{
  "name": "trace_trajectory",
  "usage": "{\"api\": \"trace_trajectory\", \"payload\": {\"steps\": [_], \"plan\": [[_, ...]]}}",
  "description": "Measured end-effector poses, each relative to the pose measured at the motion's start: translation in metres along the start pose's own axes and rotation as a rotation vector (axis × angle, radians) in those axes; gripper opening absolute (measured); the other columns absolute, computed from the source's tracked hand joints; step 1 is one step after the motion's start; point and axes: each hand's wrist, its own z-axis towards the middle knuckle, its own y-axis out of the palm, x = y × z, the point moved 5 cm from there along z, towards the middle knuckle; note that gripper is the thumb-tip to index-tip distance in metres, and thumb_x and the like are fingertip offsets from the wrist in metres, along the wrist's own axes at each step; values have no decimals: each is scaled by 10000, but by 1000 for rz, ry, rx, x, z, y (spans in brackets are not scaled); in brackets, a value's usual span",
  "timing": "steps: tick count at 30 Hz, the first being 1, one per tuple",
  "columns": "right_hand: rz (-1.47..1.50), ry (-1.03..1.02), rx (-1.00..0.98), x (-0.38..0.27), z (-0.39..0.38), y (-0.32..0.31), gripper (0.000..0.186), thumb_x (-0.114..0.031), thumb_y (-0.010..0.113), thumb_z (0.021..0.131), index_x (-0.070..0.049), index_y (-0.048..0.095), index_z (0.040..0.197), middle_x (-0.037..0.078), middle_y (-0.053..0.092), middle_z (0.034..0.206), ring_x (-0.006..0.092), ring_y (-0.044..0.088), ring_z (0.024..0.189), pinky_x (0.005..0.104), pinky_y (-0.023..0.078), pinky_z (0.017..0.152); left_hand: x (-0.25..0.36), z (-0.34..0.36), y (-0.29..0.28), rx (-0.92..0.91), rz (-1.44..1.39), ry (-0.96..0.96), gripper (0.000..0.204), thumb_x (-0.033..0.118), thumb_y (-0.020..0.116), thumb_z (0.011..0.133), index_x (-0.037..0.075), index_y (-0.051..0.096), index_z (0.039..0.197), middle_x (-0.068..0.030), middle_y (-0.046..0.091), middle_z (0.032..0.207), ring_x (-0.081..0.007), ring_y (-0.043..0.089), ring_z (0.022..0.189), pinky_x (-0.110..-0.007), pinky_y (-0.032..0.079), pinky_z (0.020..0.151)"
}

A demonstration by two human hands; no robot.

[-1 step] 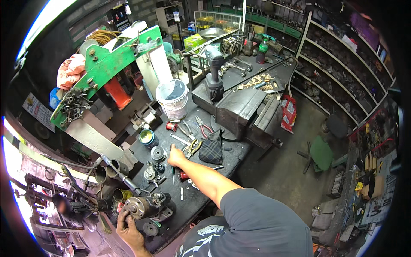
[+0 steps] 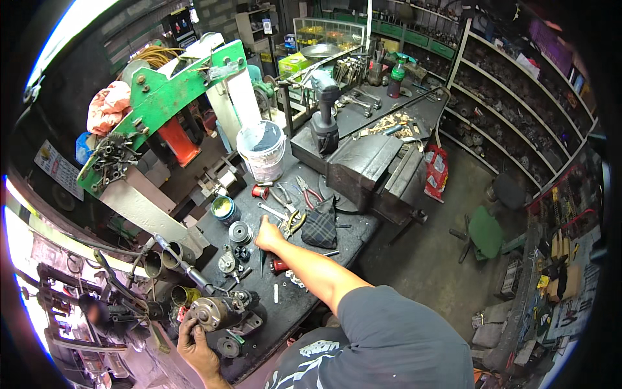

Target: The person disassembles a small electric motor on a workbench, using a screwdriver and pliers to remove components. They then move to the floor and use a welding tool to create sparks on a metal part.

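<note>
My left hand grips the near end of a metal starter motor, fingers and thumb around its round end cap. The motor lies tilted at the bench's left edge, beside a metal bracket. My right arm reaches across the bench. My right hand is closed, thumb up, and a thin dark pointed piece shows below it; its grip is hidden. Near that hand are a grooved pulley, a combination wrench, yellow-handled pliers and a red cylindrical part.
A white bucket stands at the bench's back, near an open blue tin. A large bench vise with a cordless impact driver on it is at right. A checked cloth and red-handled pliers lie mid-bench.
My right hand has shifted very slightly, and the thin piece under it sits at a slightly different angle. My left hand and the starter motor have not visibly moved.
</note>
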Motion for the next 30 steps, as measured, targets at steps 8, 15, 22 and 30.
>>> {"api": "trace_trajectory", "payload": {"steps": [8, 15, 22, 30], "plan": [[378, -513, 179, -79, -138, -181, 786, -87, 790, 848, -90, 436, 1550, 73, 649, 883, 159, 684, 660, 352, 588, 631, -3, 10, 2, -129, -52, 71, 239, 99, 724, 1069, -75, 726, 1234, -189, 708, 1422, -257, 679, 1257, -397, 521, 1116], [302, -940, 290, -173, -282, -220, 727, -161, 894, 947, -67, 435, 1502, 58, 607, 1098, 124, 643, 864, 328, 591, 760, 0, 16, 6, -156, -140, 88, 227, -2, 682, 1043, -74, 717, 1255, -188, 698, 1416, -253, 698, 1248, -387, 565, 1084], [64, -1181, 276, -223, -337, -179, 714, -140, 904, 925, -76, 466, 1486, 70, 655, 999, 160, 708, 835, 359, 640, 780, -9, 12, 6, -210, -335, -120, 469, -27, 763, 980, -21, 657, 1437, -143, 710, 1407, -243, 717, 1265, -380, 559, 1123], [212, -78, 272, -60, -127, -126, 687, -176, 826, 986, -50, 443, 1541, 202, 775, 1005, 310, 795, 791, 484, 676, 690, -47, -49, -20, -100, -404, -157, 557, -20, 728, 1009, -36, 535, 1531, -167, 662, 1449, -233, 704, 1249, -366, 583, 1043]]}}
